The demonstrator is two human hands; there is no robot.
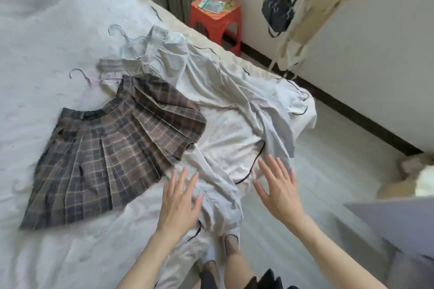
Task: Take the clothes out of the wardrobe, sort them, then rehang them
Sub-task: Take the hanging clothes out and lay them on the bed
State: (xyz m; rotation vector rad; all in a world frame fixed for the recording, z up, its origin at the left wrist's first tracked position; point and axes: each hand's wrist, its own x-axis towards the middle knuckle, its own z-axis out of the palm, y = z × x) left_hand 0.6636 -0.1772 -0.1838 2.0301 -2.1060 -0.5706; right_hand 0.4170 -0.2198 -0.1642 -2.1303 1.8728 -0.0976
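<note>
A brown plaid pleated skirt (110, 152) lies spread on the white bed (42, 42), its purple hanger (81, 75) sticking out at the top. Beside it to the right lies a pale grey shirt (211, 82) with a plaid collar on a light blue hanger (122, 35), its sleeve trailing toward the bed's near corner. My left hand (179, 199) is flat with spread fingers on that sleeve's lower end. My right hand (277, 185) hovers with straight spread fingers just right of the sleeve, over the bed's edge, holding nothing.
A red plastic stool (215, 19) with a packet on it stands past the bed near a radiator. A black bag (278, 12) hangs from a rack at top right with pale garments. Pale floor lies right of the bed. A grey box corner (394, 220) sits at lower right.
</note>
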